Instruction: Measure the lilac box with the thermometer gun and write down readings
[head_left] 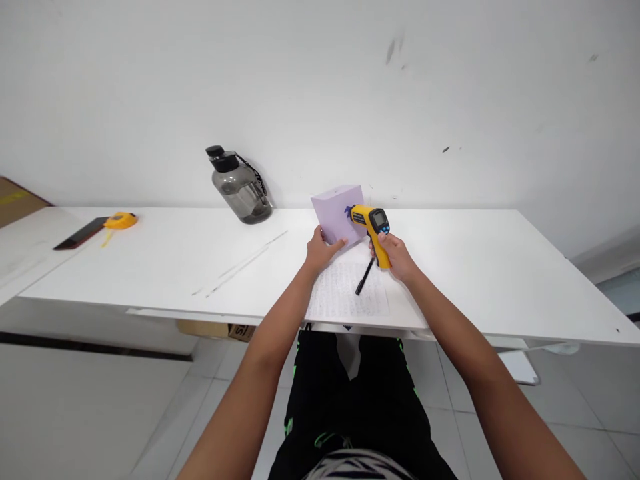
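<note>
My left hand (pixel 323 252) grips the lower left part of a pale purple box (pixel 339 212), thumb across its front and fingers at its side. A dark blue ribbon or mark shows on the box near its right edge. In my right hand (pixel 397 257) is a yellow and black infrared thermometer (pixel 371 223), held by its handle with my thumb by the blue buttons. Its nose points at the box, close to the dark blue mark. Below it a black pen (pixel 365 276) lies slanted over a handwritten sheet of paper (pixel 345 297).
A grey see-through water bottle (pixel 241 190) with a black lid stands near the wall, left of the box. Farther left on the white table (pixel 475 273) lie a yellow tape measure (pixel 121 221) and a dark flat bar (pixel 81 234). A cardboard box (pixel 205 329) is under the table.
</note>
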Available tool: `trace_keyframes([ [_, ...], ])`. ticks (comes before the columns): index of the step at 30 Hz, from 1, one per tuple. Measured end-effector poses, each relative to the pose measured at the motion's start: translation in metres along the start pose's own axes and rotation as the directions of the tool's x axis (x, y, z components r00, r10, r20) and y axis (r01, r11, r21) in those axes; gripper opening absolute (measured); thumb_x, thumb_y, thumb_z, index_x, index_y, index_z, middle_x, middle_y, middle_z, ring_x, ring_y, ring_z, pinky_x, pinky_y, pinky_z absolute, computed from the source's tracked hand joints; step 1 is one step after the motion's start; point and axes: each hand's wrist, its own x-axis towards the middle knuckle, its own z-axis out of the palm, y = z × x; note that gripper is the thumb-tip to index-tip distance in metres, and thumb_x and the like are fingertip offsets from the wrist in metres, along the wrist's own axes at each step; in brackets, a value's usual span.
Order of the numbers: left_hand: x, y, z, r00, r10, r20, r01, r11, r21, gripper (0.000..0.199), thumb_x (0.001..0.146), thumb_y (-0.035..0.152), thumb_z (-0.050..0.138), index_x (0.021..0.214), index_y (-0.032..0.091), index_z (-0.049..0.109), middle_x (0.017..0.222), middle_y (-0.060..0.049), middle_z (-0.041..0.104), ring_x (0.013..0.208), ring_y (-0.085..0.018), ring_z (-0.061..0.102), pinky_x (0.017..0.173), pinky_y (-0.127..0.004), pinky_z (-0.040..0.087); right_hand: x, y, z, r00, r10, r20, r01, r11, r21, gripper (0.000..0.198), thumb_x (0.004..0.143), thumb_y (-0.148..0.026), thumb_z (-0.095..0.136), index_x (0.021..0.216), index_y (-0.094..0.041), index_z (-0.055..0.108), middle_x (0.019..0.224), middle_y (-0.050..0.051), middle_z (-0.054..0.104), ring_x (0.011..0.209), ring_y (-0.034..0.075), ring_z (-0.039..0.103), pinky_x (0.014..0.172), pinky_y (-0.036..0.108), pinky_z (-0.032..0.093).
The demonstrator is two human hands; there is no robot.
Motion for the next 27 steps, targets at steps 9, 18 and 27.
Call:
trace_keyframes([
  [9, -0.008, 0.012, -0.003, 0.998, 0.064, 0.020, -0.066, 0.995, 0.081, 0.089, 0.070, 0.062, 0.099, 0.141, 0.023, 0.063, 0.136, -0.014, 0.078, 0.130, -0.038, 0.074, 0.112, -0.052, 0.059, 0.002, 0.008, 0.000, 1.000, -0.008, 0.007, 0.008, 1.000, -0.013, 0.090, 0.053, -0.104, 0.089, 0.095, -0.026, 0.068, 0.083, 0.001, 0.070, 0.068, 0.016, 0.061, 0.066, 0.035, 0.056],
  [18, -0.009, 0.012, -0.003, 0.996, 0.080, 0.035, -0.083, 0.994, 0.072, 0.085, 0.071, 0.065, 0.096, 0.137, 0.023, 0.062, 0.133, -0.015, 0.077, 0.131, -0.039, 0.072, 0.110, -0.051, 0.058, 0.009, 0.021, -0.006, 0.998, 0.007, -0.068, -0.019, 0.985, -0.169, 0.102, 0.049, -0.119, 0.068, 0.089, -0.025, 0.063, 0.082, 0.003, 0.069, 0.068, 0.016, 0.063, 0.054, 0.030, 0.048],
  [27, -0.011, 0.015, -0.003, 0.992, 0.116, 0.039, -0.119, 0.988, 0.096, 0.074, 0.072, 0.063, 0.097, 0.124, 0.023, 0.062, 0.124, -0.014, 0.078, 0.121, -0.037, 0.074, 0.103, -0.049, 0.058, 0.005, 0.018, -0.005, 0.999, -0.007, -0.045, -0.001, 0.987, -0.163, 0.103, 0.056, -0.117, 0.069, 0.100, -0.024, 0.068, 0.083, 0.003, 0.070, 0.068, 0.017, 0.063, 0.061, 0.032, 0.052],
])
